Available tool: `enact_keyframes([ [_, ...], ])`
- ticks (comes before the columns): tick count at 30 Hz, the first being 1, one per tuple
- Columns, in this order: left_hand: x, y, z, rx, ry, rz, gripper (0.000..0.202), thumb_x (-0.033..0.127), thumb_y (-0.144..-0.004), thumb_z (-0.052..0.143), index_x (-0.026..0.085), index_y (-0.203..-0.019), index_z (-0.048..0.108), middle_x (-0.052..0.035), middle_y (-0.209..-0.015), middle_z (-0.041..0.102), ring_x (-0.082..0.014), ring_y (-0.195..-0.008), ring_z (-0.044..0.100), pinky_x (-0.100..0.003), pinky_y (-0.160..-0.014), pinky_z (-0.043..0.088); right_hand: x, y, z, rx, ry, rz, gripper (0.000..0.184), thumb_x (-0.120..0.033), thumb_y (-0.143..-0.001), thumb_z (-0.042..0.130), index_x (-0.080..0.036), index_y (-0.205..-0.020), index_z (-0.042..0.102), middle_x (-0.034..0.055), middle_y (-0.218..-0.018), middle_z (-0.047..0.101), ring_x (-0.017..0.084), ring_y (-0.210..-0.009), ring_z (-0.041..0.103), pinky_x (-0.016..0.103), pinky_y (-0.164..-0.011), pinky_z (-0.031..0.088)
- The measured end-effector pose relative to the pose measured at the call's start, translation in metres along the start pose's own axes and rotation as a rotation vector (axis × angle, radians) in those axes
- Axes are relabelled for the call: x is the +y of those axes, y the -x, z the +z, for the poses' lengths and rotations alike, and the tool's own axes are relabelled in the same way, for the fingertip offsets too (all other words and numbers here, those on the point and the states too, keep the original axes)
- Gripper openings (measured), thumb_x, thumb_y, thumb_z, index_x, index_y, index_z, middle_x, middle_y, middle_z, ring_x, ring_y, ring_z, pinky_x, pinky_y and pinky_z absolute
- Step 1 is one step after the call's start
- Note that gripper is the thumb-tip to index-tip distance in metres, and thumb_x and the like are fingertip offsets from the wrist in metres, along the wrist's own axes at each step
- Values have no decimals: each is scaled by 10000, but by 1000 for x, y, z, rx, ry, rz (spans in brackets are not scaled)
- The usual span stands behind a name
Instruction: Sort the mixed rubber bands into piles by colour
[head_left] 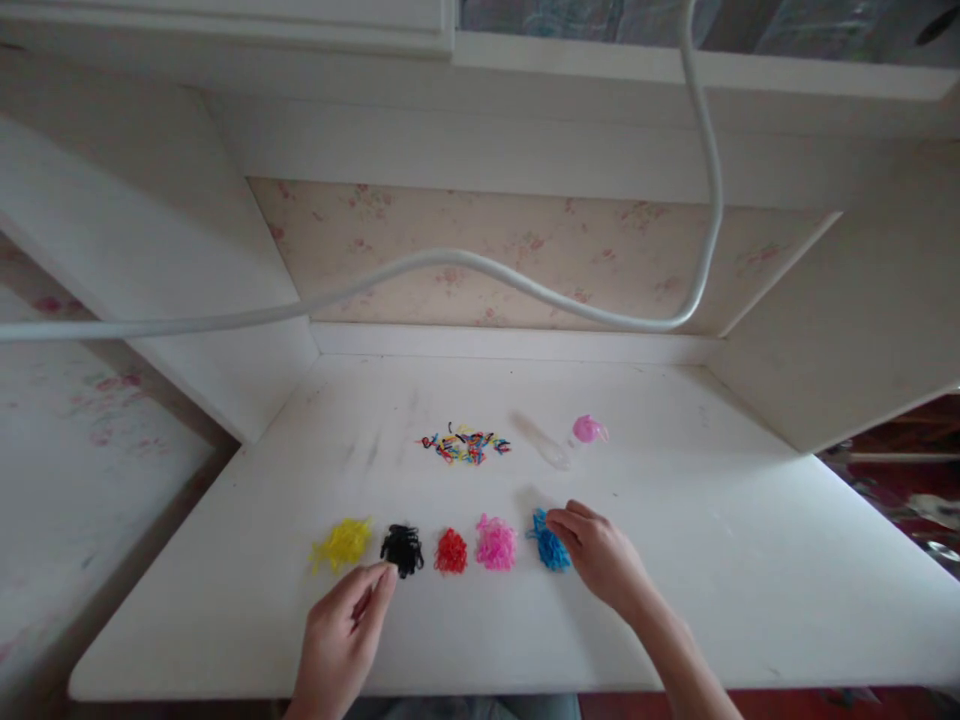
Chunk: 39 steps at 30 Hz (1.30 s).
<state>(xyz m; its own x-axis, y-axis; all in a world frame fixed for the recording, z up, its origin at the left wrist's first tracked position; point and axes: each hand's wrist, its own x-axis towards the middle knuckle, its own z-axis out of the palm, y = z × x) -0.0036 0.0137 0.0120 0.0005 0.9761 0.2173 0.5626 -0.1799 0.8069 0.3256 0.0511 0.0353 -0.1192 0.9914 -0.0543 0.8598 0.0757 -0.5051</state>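
Observation:
Small rubber bands lie in a row of piles by colour: yellow bands, black bands, red bands, pink bands and blue bands. My left hand is closed in a pinch at the near edge of the black pile. Over the right side of the blue pile, my right hand pinches with its fingertips together. Whatever either pinch holds is too small to make out. Farther back lies a heap of mixed-colour bands.
A pink bundle and a clear plastic piece lie behind the blue pile. The white tabletop has side panels and a back wall. A white cable crosses the view above it.

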Motion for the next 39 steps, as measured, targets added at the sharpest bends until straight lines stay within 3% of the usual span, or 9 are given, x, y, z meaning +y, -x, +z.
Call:
enact_keyframes([
  [4, -28, 16, -14, 93, -62, -6, 196, 303, -838, 536, 153, -913, 638, -13, -713, 642, -97, -614, 593, -166, -614, 478, 1, -13, -15, -113, 86, -7, 302, -323, -882, 381, -272, -840, 676, 14, -803, 620, 128, -711, 593, 214, -616, 359],
  [8, -37, 15, -15, 122, -90, 49, 176, 282, -844, 527, 152, -893, 635, 2, -643, 609, -81, -550, 559, -161, -571, 466, -9, -23, -13, 52, 14, -6, 345, -339, -888, 331, -251, -926, 662, 28, -875, 650, 139, -772, 601, 227, -688, 392],
  [12, -40, 17, -8, 95, -127, 133, 173, 262, -857, 505, 154, -905, 632, -13, -654, 621, -85, -554, 564, -167, -569, 468, -38, -45, 5, 48, -75, 16, 329, -355, -869, 368, -233, -879, 673, 16, -816, 674, 138, -738, 603, 212, -661, 392],
  [19, -43, 23, -5, 95, -212, 234, 133, 220, -857, 503, 166, -876, 624, 0, -613, 593, -71, -508, 542, -162, -531, 444, -96, -94, 41, -65, 181, 143, 342, -440, -857, 392, -298, -965, 684, 43, -932, 689, 197, -849, 623, 263, -677, 400],
  [25, -47, 21, -5, 115, -244, 293, 136, 202, -860, 489, 180, -909, 614, -22, -687, 631, -103, -608, 609, -189, -608, 489, -117, -121, 67, -70, 239, 185, 347, -420, -855, 407, -249, -961, 690, 100, -965, 678, 231, -904, 618, 310, -734, 427],
  [30, -50, 20, -6, 102, -237, 281, 130, 192, -860, 486, 184, -915, 604, -18, -685, 623, -107, -610, 612, -191, -600, 489, -119, -124, 71, -60, 288, 205, 373, -335, -895, 325, -237, -937, 683, 102, -970, 672, 233, -912, 620, 321, -742, 433],
  [39, -51, 20, -4, 100, -239, 275, 149, 215, -876, 466, 192, -900, 611, -17, -685, 636, -98, -596, 615, -182, -598, 490, -122, -104, 47, -21, 326, 223, 380, -378, -918, 294, -247, -977, 645, 82, -935, 677, 216, -835, 635, 281, -665, 418],
])
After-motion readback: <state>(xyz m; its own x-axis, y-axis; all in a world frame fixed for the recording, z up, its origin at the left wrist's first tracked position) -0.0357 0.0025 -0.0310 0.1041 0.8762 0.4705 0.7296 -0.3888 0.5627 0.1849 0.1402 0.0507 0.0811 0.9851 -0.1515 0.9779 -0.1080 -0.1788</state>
